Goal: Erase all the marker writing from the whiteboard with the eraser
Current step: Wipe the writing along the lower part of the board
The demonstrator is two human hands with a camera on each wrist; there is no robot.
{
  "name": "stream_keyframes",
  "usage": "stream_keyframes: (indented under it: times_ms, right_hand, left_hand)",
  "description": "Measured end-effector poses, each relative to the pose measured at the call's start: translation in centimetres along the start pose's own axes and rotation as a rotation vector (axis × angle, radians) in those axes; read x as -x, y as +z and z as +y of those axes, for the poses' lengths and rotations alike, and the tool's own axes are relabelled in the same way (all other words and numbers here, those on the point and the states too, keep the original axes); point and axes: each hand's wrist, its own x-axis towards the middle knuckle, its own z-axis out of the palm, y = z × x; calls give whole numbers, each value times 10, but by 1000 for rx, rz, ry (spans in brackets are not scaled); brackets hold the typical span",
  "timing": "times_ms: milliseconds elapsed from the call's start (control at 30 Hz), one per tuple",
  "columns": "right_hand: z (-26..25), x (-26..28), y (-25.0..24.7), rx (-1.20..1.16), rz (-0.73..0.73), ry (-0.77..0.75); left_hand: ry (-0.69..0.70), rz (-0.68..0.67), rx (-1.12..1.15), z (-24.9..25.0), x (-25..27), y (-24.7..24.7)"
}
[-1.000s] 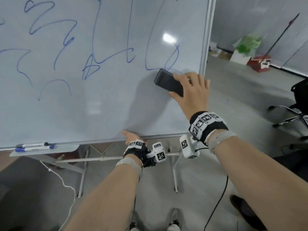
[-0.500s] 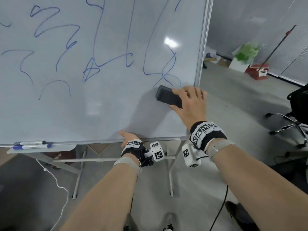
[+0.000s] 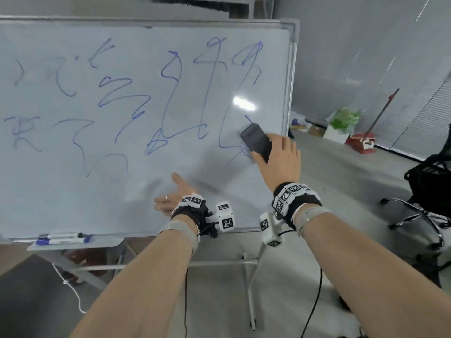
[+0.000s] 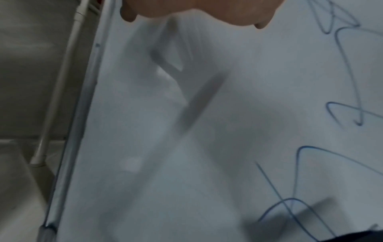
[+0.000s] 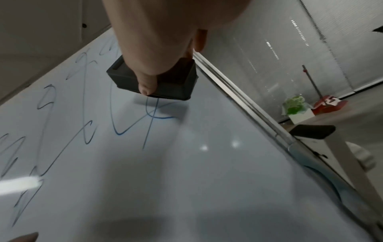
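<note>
A whiteboard (image 3: 73, 198) on a stand fills the left of the head view, covered with blue marker writing (image 3: 170, 93). My right hand (image 3: 278, 157) grips a black eraser (image 3: 256, 142) and holds it against the board near its right edge, over the lower loops of the writing. In the right wrist view the eraser (image 5: 176, 81) sits on the whiteboard (image 5: 165, 180) with my thumb curled over its side, blue marker lines (image 5: 153, 114) just below it. My left hand (image 3: 170, 196) is open in front of the board's lower middle, fingers straight. The left wrist view shows the whiteboard (image 4: 186, 163) close up.
Two markers (image 3: 63, 237) lie on the tray (image 3: 73, 243) under the board's lower left. A black office chair (image 3: 429, 196) stands at the right. A broom with red dustpan (image 3: 361, 142) and a white box of greenery (image 3: 341, 125) sit on the floor behind.
The view has pulled back and now takes in the whole board. My left hand has lifted from the board's bottom edge up in front of its surface. The eraser moved up over the right-hand writing.
</note>
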Motion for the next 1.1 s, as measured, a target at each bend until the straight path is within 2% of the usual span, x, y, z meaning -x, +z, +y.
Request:
stream_keyframes:
  times_ms: [200,467,567,733,900,1000,1033,1100]
  right_hand:
    - [-3,1,-7,-12,25,192]
    - [-15,1,7,-35,-45,334]
    - [-21,0,19,-72,-13,383]
    - [-35,-2,38,-180,34,363]
    - [-58,2,53,-115,-14,157]
    - [-52,1,52,-64,-16,50]
    - [-47,-2,49,-66,1,74]
    - [-32,-9,41,-93,91,216]
  left_hand:
    - [123,-107,7,25,-4,-16]
    - [103,-63,0,33,-12,-24]
    - [85,-56,8,37,-16,-25]
    - [60,-37,30,43,-28,-21]
    - [49,-32,-11,49,-31,-14]
    - [57,-17,2,49,-31,-8]
    - [57,-15,3,49,-30,-7]
    - [52,-15,14,48,-30,-3]
